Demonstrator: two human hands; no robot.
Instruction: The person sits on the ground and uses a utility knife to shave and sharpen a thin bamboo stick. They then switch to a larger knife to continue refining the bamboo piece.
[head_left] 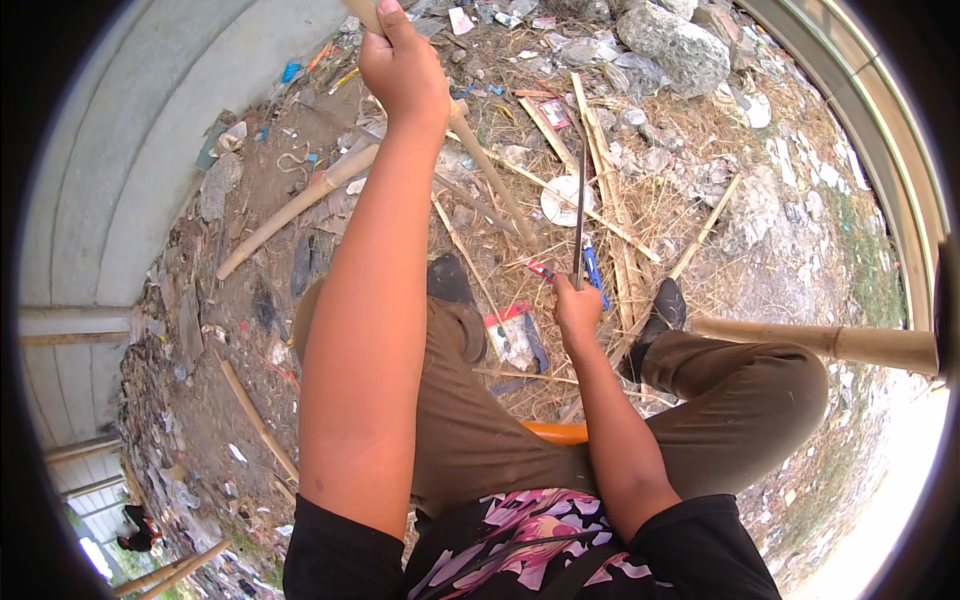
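Note:
My left hand (405, 75) is raised at the top, its fingers wrapped round a bamboo pole (490, 175). The pole slants from above the hand down toward the ground between my feet. Lower and to the right, my right hand (578, 315) is closed round a long knife (580, 215); its narrow dark blade points away from me, and the handle is mostly hidden in the fist. A small red item (541, 270) shows just left of that fist. On its other side lies a blue wrapper-like thing (595, 275).
Split bamboo strips (610, 190) lie ahead on straw and litter. A cut bamboo length (300, 210) rests at left; another pole (815, 340) juts in at right, by my knee. A large rock (675, 48) stands at the far right, a grey wall (130, 150) at left.

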